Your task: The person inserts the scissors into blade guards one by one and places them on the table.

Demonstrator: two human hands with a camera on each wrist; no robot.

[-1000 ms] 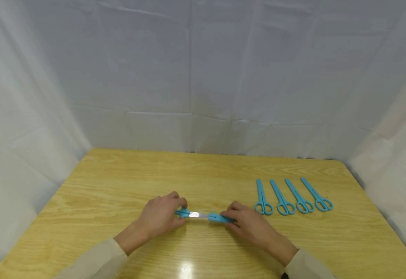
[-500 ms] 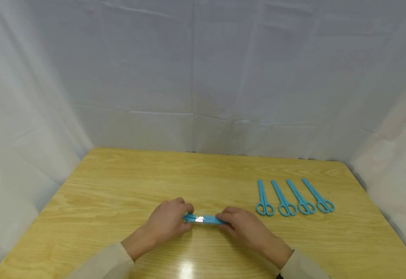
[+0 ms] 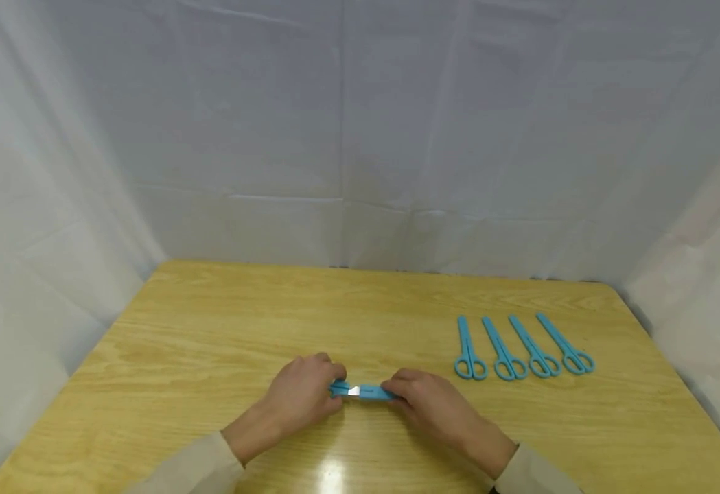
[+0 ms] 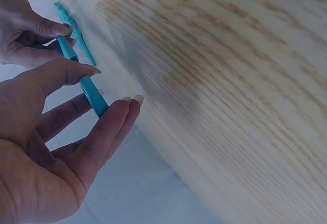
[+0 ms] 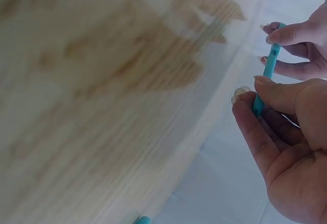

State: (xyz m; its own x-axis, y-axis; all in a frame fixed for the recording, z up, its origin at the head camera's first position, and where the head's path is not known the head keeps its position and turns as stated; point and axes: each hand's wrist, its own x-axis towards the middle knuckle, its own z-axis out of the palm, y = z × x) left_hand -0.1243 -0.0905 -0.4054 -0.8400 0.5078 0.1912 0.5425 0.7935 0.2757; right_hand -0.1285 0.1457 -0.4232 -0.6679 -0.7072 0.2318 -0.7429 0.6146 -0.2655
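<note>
Both hands hold one pair of blue scissors (image 3: 340,388) low over the front middle of the table, lying crosswise between them. My left hand (image 3: 300,391) pinches the handle end between thumb and fingers, and the finger loops are mostly hidden by it. On the other side, my right hand (image 3: 436,401) pinches a blue blade cover (image 3: 372,392), which sits over the tip end. A short strip of shiny blade shows between cover and handle. The left wrist view has the left thumb and fingertips on the blue handle (image 4: 94,97); the right wrist view has the right fingers round the cover (image 5: 258,104).
Several more blue scissors (image 3: 471,350) lie in a row on the right of the wooden table (image 3: 242,309), covers pointing away and loops toward me. White cloth (image 3: 285,137) hangs behind the table and along both sides.
The hands have come closer together, the left moving right and the cover sliding further over the blade, so less metal shows. In the last half second they barely shifted.
</note>
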